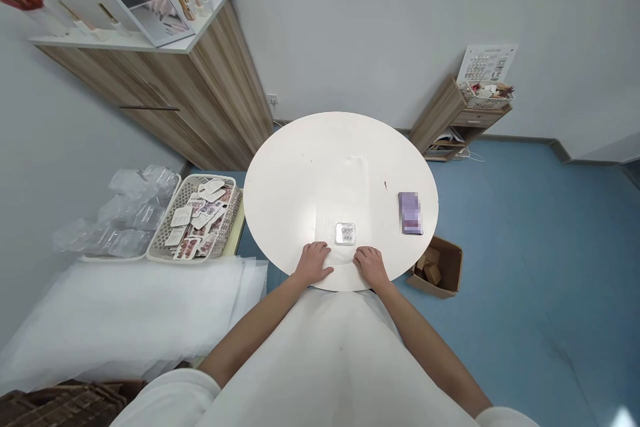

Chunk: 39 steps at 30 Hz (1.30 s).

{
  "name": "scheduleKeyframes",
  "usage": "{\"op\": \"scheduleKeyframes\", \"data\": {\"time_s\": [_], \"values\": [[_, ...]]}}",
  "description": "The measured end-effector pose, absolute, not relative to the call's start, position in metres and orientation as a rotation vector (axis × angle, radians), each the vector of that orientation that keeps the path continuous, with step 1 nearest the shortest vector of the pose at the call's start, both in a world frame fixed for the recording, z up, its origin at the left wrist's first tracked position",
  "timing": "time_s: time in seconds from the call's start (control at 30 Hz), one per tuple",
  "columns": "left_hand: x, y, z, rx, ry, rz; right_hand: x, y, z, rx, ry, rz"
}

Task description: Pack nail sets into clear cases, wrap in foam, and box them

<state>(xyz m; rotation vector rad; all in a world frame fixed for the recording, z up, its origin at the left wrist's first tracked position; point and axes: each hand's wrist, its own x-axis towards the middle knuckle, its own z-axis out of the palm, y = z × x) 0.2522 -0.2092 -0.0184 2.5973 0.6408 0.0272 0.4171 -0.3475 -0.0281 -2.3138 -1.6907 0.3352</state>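
On the round white table [285, 180] lies a thin translucent sheet [345, 190], hard to make out against the white top. A small clear square case [345, 233] with several small pale pieces inside rests on the sheet near its front end. My left hand [313, 263] lies flat at the sheet's front left corner, fingers stretched out. At the opposite front corner, my right hand [371, 267] rests with its fingers lightly bent on the surface. Neither hand touches the case, which sits between them and slightly farther away.
A purple box [411, 213], partly pixelated, lies on the table's right side. On the left are a white basket [165, 237] of cards, clear plastic packaging [135, 207] and stacked translucent sheets [130, 313]. A cardboard box [451, 267] stands on the floor; wooden cabinets [220, 80] line the wall.
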Motion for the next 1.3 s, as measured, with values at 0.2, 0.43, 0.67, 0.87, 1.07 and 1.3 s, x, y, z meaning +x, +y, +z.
{"op": "scheduleKeyframes", "data": {"time_s": [0.2, 0.43, 0.67, 0.87, 1.07, 1.3], "values": [[0.251, -0.204, -0.018, 2.548, 0.650, 0.048, 0.426, -0.364, -0.016, -2.145, -1.686, 0.492], [0.257, -0.192, -0.017, 2.203, 0.838, 0.058, 0.452, -0.358, -0.017, -2.160, -1.345, 0.682], [0.279, -0.174, -0.017, 2.064, 1.157, 0.026, 0.465, -0.319, -0.014, -2.471, -0.962, 0.872], [0.288, -0.177, -0.019, 2.292, 1.234, -0.133, 0.457, -0.310, -0.024, -2.643, -0.925, 0.830], [0.291, -0.178, -0.021, 2.571, 0.778, 0.030, 0.448, -0.313, -0.038, -2.478, -1.260, 0.246], [0.294, -0.173, -0.014, 2.664, 0.448, -0.006, 0.447, -0.318, -0.041, -2.268, -1.703, 0.264]]}}
